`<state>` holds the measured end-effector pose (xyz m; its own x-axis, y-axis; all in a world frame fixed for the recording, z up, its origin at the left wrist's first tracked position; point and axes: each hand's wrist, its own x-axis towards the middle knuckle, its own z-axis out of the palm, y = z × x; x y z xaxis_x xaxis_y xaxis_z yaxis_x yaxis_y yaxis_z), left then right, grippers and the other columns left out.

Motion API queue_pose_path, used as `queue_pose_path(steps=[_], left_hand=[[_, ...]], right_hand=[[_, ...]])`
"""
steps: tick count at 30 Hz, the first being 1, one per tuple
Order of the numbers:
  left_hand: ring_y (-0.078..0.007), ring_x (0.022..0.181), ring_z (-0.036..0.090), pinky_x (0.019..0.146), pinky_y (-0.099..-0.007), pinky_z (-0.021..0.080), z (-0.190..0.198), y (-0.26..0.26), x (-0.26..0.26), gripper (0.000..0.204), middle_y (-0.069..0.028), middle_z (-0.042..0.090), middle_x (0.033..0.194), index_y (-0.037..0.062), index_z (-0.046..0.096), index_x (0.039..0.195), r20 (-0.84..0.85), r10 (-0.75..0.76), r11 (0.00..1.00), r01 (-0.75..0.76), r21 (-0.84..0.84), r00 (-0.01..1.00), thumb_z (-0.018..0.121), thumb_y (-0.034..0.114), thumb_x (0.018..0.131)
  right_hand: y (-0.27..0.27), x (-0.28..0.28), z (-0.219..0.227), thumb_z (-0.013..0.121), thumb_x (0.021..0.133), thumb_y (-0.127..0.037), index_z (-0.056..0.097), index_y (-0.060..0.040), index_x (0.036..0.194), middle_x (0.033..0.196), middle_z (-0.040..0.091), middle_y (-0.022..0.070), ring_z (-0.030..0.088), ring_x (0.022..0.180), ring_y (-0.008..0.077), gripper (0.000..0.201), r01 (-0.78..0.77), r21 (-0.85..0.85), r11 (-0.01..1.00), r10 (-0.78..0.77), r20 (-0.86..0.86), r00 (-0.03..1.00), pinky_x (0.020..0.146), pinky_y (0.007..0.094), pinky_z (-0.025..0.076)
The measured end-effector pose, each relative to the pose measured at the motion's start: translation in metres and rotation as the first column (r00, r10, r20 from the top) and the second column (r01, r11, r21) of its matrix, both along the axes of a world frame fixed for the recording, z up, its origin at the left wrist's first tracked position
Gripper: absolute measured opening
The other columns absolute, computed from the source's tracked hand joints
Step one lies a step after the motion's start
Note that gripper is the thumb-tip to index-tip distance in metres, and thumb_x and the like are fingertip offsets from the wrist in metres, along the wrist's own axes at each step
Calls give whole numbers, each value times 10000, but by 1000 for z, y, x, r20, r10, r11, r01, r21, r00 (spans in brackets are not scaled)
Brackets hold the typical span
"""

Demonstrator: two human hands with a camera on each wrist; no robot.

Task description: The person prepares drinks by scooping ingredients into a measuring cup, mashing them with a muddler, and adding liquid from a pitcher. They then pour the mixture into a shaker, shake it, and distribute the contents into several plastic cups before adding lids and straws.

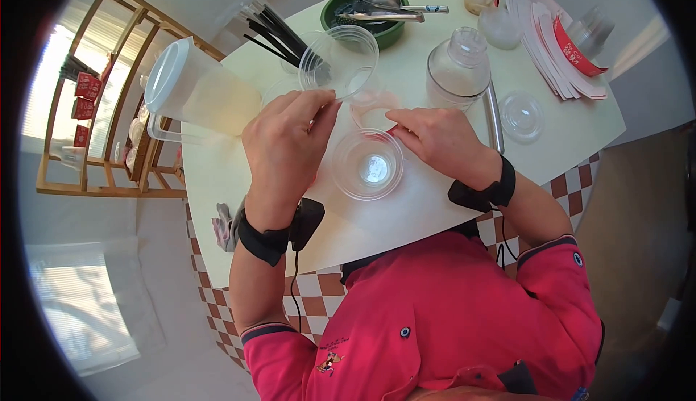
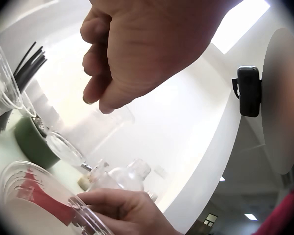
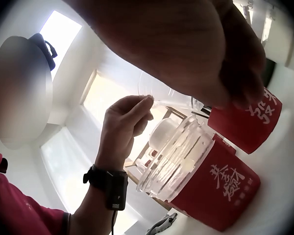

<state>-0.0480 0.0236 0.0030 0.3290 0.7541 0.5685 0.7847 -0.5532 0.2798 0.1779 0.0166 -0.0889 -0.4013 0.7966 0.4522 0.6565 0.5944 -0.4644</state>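
Observation:
My left hand (image 1: 286, 151) is raised and pinches the rim of a clear plastic cup (image 1: 339, 46) between thumb and fingers. Just below stands a stack of clear cups (image 1: 368, 176) with a red paper sleeve (image 3: 220, 191) lettered in white around it. A second red-sleeved cup (image 3: 247, 129) stands behind this stack, its top hidden by my right hand (image 1: 442, 140). My right thumb and fingers pinch at that cup's edge, close beside the stack's rim.
A lidded plastic pitcher (image 1: 199, 86) stands left, near black straws (image 1: 272, 35). Behind are a green bowl (image 1: 391, 35) holding utensils and a clear bottle (image 1: 457, 75). A metal rod (image 1: 495, 122), clear lid (image 1: 522, 117) and pile of white sheets (image 1: 544, 53) lie right.

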Motion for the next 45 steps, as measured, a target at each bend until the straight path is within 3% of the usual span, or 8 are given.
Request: queue_pose_path(steps=[8, 14, 20, 26, 35, 38, 41, 45], left_hand=[[-221, 697, 640, 582, -345, 497, -21, 5, 7, 60, -25, 651, 727, 121, 732, 868, -89, -92, 993, 85, -78, 992, 745, 151, 818], [-190, 654, 624, 584, -330, 495, -22, 8, 10, 94, -24, 649, 724, 103, 751, 884, -178, -150, 983, 127, -134, 973, 783, 150, 809], [-223, 799, 643, 688, -355, 513, -26, 9, 8, 232, -63, 656, 840, 87, 754, 970, -255, -169, 942, 80, -325, 952, 803, 239, 802], [-246, 822, 648, 726, -369, 523, -23, 5, 11, 249, -92, 659, 889, 68, 746, 1003, -237, -159, 953, 86, -289, 958, 811, 189, 795], [-139, 662, 541, 540, -265, 404, -16, -65, -25, 141, -52, 646, 788, 24, 719, 942, 230, 1, 992, 28, -125, 973, 747, -16, 809], [-76, 646, 483, 568, -218, 373, -49, -102, -57, 29, -21, 604, 778, -15, 681, 926, 523, 167, 986, -145, -84, 836, 659, 2, 919], [-66, 646, 483, 590, -212, 386, -89, -142, -86, 41, -11, 593, 781, -19, 649, 912, 622, 460, 886, -371, -277, 634, 636, 6, 941], [-65, 630, 489, 581, -216, 402, -132, -171, -74, 95, 6, 575, 739, 1, 614, 850, 630, 538, 842, -313, -440, 561, 658, 21, 932]], right_hand=[[-49, 36, -4, 686, 894, -164, 725, -61, 1051, 934, 733, 125, 703, 748, 268, 192, 64, -335, 940, -132, -182, 974, 651, 339, 553], [-79, 50, -12, 688, 887, -95, 734, -30, 1002, 908, 736, 123, 714, 732, 238, 140, 115, -509, 853, -324, -346, 881, 640, 299, 566], [-84, 41, -34, 686, 876, -70, 729, -28, 968, 863, 729, 118, 699, 695, 229, 110, 167, -388, 906, -307, -332, 892, 633, 292, 556], [-80, 41, -45, 693, 863, -77, 723, -50, 919, 815, 715, 100, 682, 664, 242, 69, 178, -276, 945, -269, -337, 902, 614, 313, 541], [-80, 44, -49, 705, 847, -43, 728, -36, 928, 783, 711, 87, 659, 609, 183, 85, 170, -209, 963, -236, -358, 903, 572, 274, 520], [-79, 43, -46, 708, 847, -45, 727, -35, 926, 781, 712, 88, 657, 602, 178, 82, 169, -216, 962, -236, -342, 909, 565, 275, 519], [-78, 41, -47, 708, 848, -45, 726, -31, 915, 773, 708, 88, 648, 586, 174, 71, 173, -236, 956, -249, -342, 906, 554, 271, 510], [-77, 39, -43, 705, 855, -56, 727, -31, 917, 777, 708, 89, 649, 587, 170, 70, 191, -279, 941, -278, -314, 908, 550, 272, 504]])
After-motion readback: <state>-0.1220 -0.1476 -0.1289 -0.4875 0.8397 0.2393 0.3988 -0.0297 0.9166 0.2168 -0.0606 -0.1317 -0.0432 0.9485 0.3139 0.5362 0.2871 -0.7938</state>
